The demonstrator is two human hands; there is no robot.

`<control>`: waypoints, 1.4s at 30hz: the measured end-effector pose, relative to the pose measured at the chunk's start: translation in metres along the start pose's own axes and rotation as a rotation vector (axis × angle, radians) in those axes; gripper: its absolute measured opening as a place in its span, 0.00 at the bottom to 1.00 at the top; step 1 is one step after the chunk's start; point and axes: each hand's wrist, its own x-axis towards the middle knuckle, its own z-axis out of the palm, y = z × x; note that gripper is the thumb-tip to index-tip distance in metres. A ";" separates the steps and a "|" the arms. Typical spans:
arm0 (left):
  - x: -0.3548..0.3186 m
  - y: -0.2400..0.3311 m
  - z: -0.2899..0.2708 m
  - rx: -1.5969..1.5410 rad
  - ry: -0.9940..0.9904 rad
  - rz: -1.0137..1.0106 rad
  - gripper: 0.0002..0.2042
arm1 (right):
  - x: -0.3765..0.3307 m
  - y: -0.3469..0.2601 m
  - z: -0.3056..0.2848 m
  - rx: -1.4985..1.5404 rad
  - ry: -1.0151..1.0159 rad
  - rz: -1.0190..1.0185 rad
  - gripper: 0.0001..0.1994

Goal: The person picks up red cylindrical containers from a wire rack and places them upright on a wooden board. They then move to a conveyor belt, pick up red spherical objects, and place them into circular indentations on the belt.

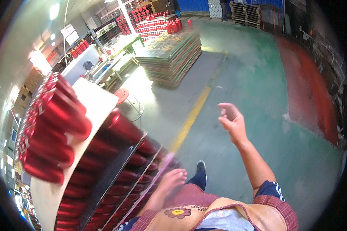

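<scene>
A tall stack of shiny red cylinders (58, 123) in layers parted by pale flat boards (98, 102) fills the left side. My left hand (172, 179) hangs open beside the lower layers, fingers spread, close to the board edges and holding nothing. Out over the green floor my right hand (231, 119) is raised, fingers loosely curled, with nothing in it. My dark shoe (200, 166) shows below, between the hands.
A yellow line (191, 117) runs along the green floor (258, 84). A pile of flat sheets (169, 52) stands ahead, with more red cylinders (158, 23) behind. A red stool (122, 94) stands by the stack. Wooden pallets (245, 13) lie far off.
</scene>
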 end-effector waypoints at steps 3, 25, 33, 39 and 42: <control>0.112 0.030 0.020 -0.127 -0.092 0.010 0.14 | 0.076 0.037 -0.096 -0.168 0.149 0.048 0.20; 0.817 0.528 0.114 -0.275 -0.013 0.257 0.09 | 0.564 0.332 -0.548 -0.363 1.001 0.556 0.08; 0.963 0.544 0.000 -0.603 -0.023 0.025 0.02 | 1.054 0.394 -0.351 -0.233 0.020 0.510 0.17; 1.110 0.573 -0.105 -0.701 0.625 -0.060 0.07 | 1.298 0.455 -0.265 -0.291 -0.268 0.538 0.19; 1.210 0.663 -0.127 -0.941 0.815 0.163 0.09 | 1.383 0.477 -0.267 -0.336 -0.224 0.570 0.19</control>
